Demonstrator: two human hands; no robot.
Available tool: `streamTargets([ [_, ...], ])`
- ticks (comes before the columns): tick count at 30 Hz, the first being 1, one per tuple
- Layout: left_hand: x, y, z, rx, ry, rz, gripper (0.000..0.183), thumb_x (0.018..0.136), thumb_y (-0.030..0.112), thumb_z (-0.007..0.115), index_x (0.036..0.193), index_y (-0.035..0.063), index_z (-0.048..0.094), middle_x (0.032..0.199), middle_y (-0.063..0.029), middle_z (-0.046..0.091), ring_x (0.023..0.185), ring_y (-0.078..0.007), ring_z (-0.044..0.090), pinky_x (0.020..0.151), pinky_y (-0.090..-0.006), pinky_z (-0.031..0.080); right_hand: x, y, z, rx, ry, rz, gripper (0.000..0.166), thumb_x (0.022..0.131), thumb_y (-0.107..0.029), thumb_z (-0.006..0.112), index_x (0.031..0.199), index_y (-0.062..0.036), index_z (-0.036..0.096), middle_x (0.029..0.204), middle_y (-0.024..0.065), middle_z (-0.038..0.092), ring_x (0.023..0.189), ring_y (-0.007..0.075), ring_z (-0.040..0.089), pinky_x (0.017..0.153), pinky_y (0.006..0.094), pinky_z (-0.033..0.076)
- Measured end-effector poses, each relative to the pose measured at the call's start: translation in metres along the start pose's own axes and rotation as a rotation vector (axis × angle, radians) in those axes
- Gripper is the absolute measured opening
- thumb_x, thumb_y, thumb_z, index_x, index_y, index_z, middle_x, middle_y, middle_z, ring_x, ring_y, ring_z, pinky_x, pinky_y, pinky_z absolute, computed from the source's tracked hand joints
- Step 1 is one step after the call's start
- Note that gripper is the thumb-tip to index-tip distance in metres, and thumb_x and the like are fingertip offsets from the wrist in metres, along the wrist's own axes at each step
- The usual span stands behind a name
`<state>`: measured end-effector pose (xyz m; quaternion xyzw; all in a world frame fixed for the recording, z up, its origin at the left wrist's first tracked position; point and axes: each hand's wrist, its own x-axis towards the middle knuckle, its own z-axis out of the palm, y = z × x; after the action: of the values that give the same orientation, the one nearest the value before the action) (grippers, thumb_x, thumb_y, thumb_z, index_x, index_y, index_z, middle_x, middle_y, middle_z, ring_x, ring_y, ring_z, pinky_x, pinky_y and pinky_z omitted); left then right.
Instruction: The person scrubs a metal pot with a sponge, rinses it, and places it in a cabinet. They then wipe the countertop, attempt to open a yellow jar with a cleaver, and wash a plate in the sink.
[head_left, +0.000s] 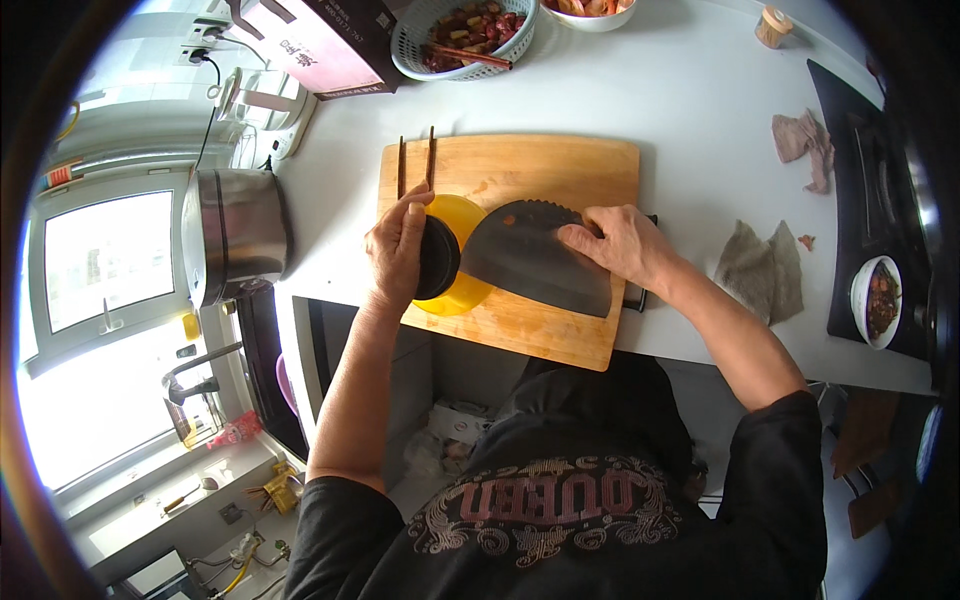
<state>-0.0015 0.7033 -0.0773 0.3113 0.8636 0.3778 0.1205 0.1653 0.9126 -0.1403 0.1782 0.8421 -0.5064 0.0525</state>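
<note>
On the wooden cutting board (540, 169) rests a round yellow container or lid (459, 214), partly covered by my left hand (397, 247). That hand grips a round black object (440, 259), a bowl or cap, tilted over the yellow piece. My right hand (622, 244) holds a wide dark half-round blade or scraper (544, 259) with a scalloped upper edge. An orange food scrap sticks to its face, and its left tip meets the yellow piece. A pair of chopsticks (431, 154) lies on the board beyond my left hand.
Behind the board stand a plastic basket (401, 49) of food with chopsticks and a white bowl (596, 22). Grey cloths (750, 266) lie at right, near a black cooktop (844, 289) bearing a bowl of food (862, 300). A metal appliance (251, 225) stands left; a box (360, 45) stands back left.
</note>
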Motion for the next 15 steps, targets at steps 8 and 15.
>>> streamTargets([
  [8, 0.001, -0.002, -0.016, -0.021, -0.143, 0.041, 0.036, 0.095, 0.029, 0.044, 0.107, 0.0003, 0.062, 0.118, -0.0173, 0.057, 0.107, -0.0225, 0.056, 0.095, -0.0308, 0.041, 0.006, -0.013, 0.005, -0.212, 0.069, -0.192, 0.062, 0.081, -0.061, 0.05, 0.058, -0.004, 0.05, 0.048, 0.015, 0.051, 0.05, 0.0291, 0.057, 0.053, 0.0387, 0.047],
  [15, -0.002, 0.0, -0.008, 0.083, -0.118, 0.091, 0.033, 0.094, 0.029, 0.043, 0.107, 0.0039, 0.062, 0.116, -0.0117, 0.06, 0.107, -0.0241, 0.058, 0.092, -0.0317, 0.044, -0.009, -0.019, 0.014, -0.282, 0.023, -0.258, 0.065, 0.08, -0.066, 0.045, 0.064, -0.0036, 0.054, 0.05, 0.0135, 0.054, 0.055, 0.0301, 0.06, 0.053, 0.0396, 0.048],
])
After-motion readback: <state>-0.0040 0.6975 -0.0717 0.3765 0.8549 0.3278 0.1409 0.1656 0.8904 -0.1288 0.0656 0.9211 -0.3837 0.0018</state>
